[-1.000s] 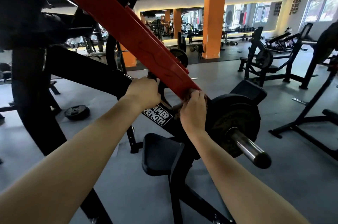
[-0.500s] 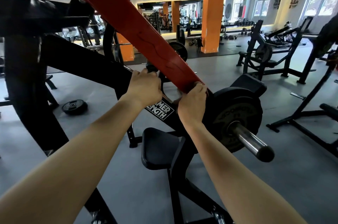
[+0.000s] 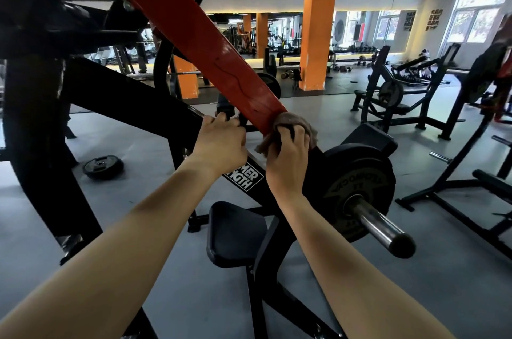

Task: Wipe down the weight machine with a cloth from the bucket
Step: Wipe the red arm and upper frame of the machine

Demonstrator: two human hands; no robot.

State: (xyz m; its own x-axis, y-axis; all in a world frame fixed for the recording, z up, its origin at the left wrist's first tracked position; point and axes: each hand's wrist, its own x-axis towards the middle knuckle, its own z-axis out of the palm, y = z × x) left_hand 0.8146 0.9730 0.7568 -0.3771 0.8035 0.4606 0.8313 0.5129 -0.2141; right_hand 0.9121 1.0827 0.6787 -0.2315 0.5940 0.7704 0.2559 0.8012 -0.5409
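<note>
A brown cloth [image 3: 294, 123] now bunches over the lower end of the machine's red arm [image 3: 194, 33]; half a second ago it was mostly hidden. The right hand [image 3: 288, 155] grips it there, and the left hand [image 3: 219, 142] clutches a black handle [image 3: 223, 106] alongside. Wiping seems underway, just above the weight plate [image 3: 357, 189].

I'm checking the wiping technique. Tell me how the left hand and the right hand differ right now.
The left hand grips a black handle and has no cloth; the right hand holds the brown cloth. The right hand presses on the lower end of the red arm; the left hand is beside it, off the red surface. Both have curled fingers at about the same height.
</note>
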